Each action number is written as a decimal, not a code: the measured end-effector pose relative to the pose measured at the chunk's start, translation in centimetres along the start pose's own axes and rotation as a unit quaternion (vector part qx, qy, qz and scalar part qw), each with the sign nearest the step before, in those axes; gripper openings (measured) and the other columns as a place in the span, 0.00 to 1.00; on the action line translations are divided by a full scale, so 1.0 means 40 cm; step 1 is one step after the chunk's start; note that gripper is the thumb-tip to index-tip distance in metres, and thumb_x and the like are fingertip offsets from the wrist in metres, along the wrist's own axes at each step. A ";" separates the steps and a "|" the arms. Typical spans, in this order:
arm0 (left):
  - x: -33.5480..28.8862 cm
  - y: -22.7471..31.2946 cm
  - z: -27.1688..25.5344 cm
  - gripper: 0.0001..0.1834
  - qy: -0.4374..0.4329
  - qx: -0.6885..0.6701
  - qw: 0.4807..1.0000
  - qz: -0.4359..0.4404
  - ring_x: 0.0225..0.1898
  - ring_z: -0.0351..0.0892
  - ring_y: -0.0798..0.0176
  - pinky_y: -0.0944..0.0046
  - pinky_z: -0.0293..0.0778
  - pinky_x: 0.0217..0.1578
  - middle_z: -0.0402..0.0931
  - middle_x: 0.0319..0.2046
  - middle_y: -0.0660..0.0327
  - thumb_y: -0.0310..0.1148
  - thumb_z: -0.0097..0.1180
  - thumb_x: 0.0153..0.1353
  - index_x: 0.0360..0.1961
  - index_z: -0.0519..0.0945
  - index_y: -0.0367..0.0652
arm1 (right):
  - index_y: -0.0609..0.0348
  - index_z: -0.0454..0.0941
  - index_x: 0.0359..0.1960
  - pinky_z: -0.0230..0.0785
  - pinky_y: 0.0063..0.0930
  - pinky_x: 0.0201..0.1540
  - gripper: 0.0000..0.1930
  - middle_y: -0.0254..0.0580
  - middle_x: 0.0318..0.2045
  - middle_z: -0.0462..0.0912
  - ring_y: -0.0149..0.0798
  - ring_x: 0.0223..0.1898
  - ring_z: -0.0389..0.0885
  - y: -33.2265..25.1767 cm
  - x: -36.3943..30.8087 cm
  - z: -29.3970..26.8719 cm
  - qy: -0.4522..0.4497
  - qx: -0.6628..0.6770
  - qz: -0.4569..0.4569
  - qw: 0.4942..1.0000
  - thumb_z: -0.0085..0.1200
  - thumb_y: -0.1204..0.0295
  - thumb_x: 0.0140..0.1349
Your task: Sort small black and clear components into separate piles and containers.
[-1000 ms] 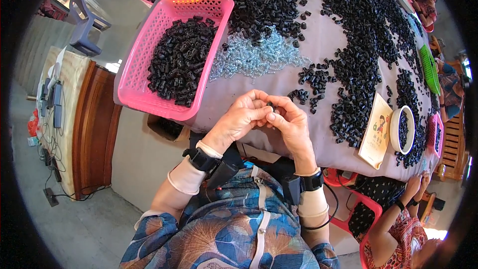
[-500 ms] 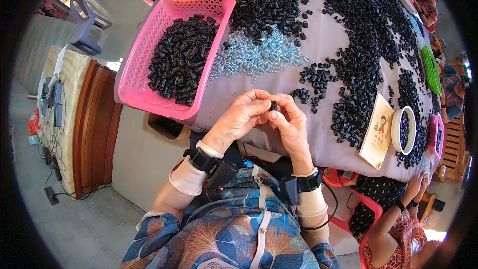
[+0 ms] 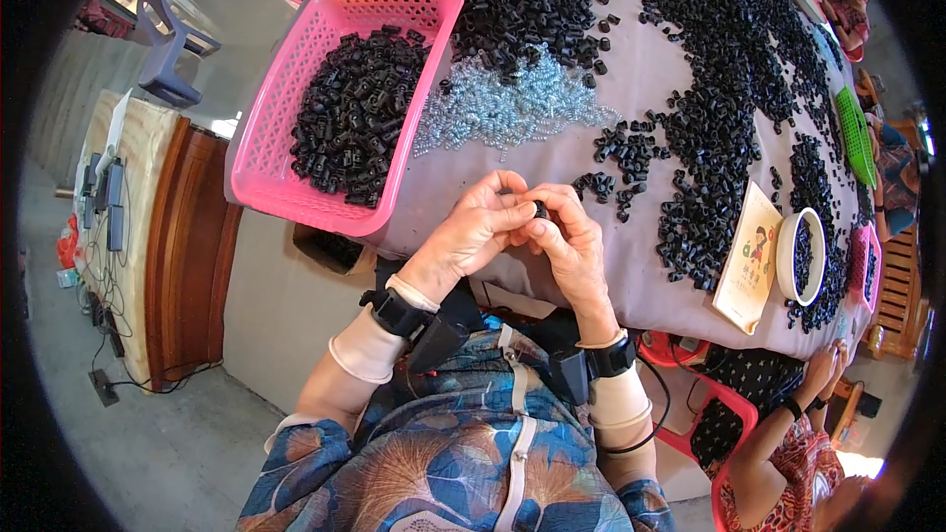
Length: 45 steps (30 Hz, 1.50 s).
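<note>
Little is shifting since the earlier frame: both hands are staying together at the near table edge (image 3: pixel 552 286), with the small black part (image 3: pixel 540 209) now showing a bit more clearly between the fingertips. The left hand (image 3: pixel 471 234) and the right hand (image 3: pixel 570 244) are both pinching this part from opposite sides, thumbs pressing inward. Keeping the piece steady close to the body, and turning it with the fingertips rather than the wrists, probably suits the work best. Just beyond are lying a heap of clear springs (image 3: pixel 512 103) and a pink basket (image 3: pixel 286 118) of black pieces. Whether a spring is sitting inside the pinched part is hard to make out, since the fingers are covering most of it.
</note>
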<state>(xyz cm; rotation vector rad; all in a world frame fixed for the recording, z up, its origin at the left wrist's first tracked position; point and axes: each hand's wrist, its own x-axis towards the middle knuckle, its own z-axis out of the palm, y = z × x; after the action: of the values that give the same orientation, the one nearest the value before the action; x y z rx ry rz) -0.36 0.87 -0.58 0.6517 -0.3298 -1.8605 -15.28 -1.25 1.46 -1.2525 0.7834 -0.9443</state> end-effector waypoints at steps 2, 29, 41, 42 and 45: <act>0.003 -0.004 0.001 0.15 -0.031 0.021 0.999 0.009 0.31 0.75 0.71 0.74 0.69 0.28 0.74 0.33 0.64 0.25 0.56 0.57 0.42 0.65 0.46 | 0.63 0.75 0.36 0.64 0.15 0.28 0.08 0.36 0.38 0.72 0.22 0.26 0.69 0.016 -0.001 -0.003 0.015 -0.017 -0.023 0.999 0.54 0.72 0.57; -0.085 0.280 0.123 0.27 0.315 0.379 0.808 0.324 0.13 0.65 0.75 0.76 0.59 0.08 0.73 0.25 0.57 0.36 0.53 0.61 0.55 0.58 0.36 | 0.61 0.75 0.34 0.61 0.13 0.17 0.03 0.28 0.20 0.72 0.19 0.16 0.67 -0.010 -0.047 -0.108 0.213 -0.118 0.013 0.970 0.50 0.77 0.60; 0.101 -0.019 0.134 0.07 0.088 0.615 0.749 0.228 0.23 0.71 0.69 0.68 0.68 0.25 0.74 0.23 0.63 0.27 0.56 0.53 0.34 0.76 0.39 | 0.63 0.75 0.32 0.66 0.25 0.29 0.03 0.42 0.26 0.75 0.36 0.25 0.73 -0.020 -0.014 -0.148 0.228 -0.325 -0.068 0.915 0.51 0.80 0.55; 0.121 -0.026 0.139 0.08 0.094 0.649 0.707 0.264 0.24 0.74 0.63 0.65 0.69 0.27 0.75 0.24 0.60 0.27 0.56 0.52 0.34 0.76 0.38 | 0.63 0.75 0.32 0.66 0.26 0.30 0.03 0.42 0.26 0.75 0.37 0.26 0.74 -0.009 -0.014 -0.153 0.237 -0.312 -0.055 0.918 0.51 0.80 0.55; 0.165 -0.043 0.153 0.09 0.114 0.695 0.654 0.277 0.29 0.75 0.53 0.59 0.70 0.30 0.74 0.28 0.54 0.28 0.57 0.50 0.34 0.77 0.40 | 0.62 0.75 0.32 0.67 0.27 0.31 0.03 0.43 0.27 0.75 0.38 0.27 0.75 0.002 -0.021 -0.155 0.243 -0.301 -0.052 0.921 0.51 0.80 0.55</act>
<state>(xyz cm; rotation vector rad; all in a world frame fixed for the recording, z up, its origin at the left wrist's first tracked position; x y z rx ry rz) -6.99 -5.06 1.65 1.5365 -1.6449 -0.5948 -21.18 -3.09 0.38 -1.6186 1.4924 -1.1697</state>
